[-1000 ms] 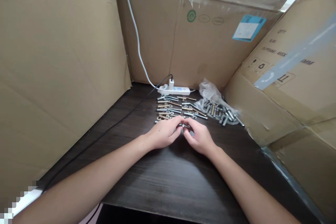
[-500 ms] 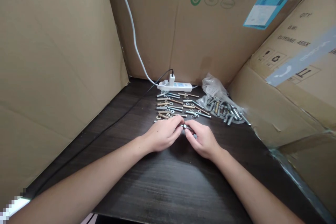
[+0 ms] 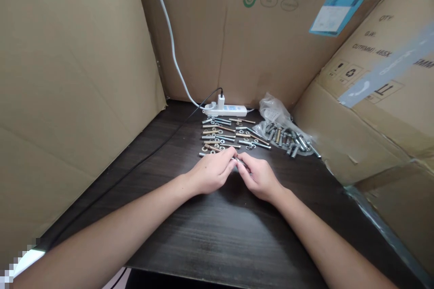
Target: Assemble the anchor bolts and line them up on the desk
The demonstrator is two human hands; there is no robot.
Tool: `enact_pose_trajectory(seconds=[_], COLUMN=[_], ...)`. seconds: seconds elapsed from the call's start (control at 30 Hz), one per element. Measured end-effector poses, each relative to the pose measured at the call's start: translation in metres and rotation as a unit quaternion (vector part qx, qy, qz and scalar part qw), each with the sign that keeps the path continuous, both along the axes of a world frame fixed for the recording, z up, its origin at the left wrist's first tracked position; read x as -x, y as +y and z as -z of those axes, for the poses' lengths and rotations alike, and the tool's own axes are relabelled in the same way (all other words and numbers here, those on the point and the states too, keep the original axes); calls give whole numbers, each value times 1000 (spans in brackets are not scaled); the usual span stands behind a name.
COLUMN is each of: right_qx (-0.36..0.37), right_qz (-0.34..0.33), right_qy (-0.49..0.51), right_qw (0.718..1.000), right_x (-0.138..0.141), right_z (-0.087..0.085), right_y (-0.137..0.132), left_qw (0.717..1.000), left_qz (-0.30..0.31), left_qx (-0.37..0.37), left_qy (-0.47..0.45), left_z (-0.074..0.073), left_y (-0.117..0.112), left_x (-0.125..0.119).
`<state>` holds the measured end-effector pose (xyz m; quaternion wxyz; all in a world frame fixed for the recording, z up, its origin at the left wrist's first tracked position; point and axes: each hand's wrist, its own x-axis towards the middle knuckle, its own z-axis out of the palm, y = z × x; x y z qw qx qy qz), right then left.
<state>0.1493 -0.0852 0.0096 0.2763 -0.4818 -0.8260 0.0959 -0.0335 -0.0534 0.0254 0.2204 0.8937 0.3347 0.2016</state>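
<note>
My left hand [image 3: 213,171] and my right hand [image 3: 260,179] meet over the dark table, fingertips pinched together. Between them is a metal bolt [image 3: 242,163], mostly covered by the fingers; only a short stretch shows near my right thumb and forefinger. Just beyond my hands lie rows of bolt parts: metal sleeves [image 3: 209,137], long thin bolts [image 3: 225,138] and washers [image 3: 221,132], some silver and some brassy. My left fingers hide part of the nearest row.
A clear plastic bag [image 3: 274,110] with a pile of anchor bolts [image 3: 296,141] lies to the right. Behind the rows is a white power strip [image 3: 233,110] with a charger plugged in. A black cable [image 3: 145,159] crosses the table's left side. Cardboard boxes [image 3: 203,31] wall in the table.
My fingertips have closed in on each other, covering the nut on the bolt that showed between them before. The view has shifted slightly.
</note>
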Motion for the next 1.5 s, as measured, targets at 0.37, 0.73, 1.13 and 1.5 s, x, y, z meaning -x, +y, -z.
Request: enact_pose_trajectory(seconds=[0.37, 0.73, 1.13, 1.5], right_qx=[28, 37, 48, 55], right_qz=[-15, -13, -23, -37], right_qy=[17, 21, 60, 41], right_qw=[999, 999, 997, 997], right_x=[3, 3, 2, 2], right_z=[-2, 0, -2, -1], right_y=[-1, -2, -3, -2], left_qw=[997, 999, 1000, 999], left_qz=[-32, -25, 7, 2], left_qx=[-43, -35, 1, -27], left_qy=[47, 31, 9, 23], left_z=[5, 4, -1, 4], left_y=[4, 6, 2, 7], left_x=[-3, -1, 0, 0])
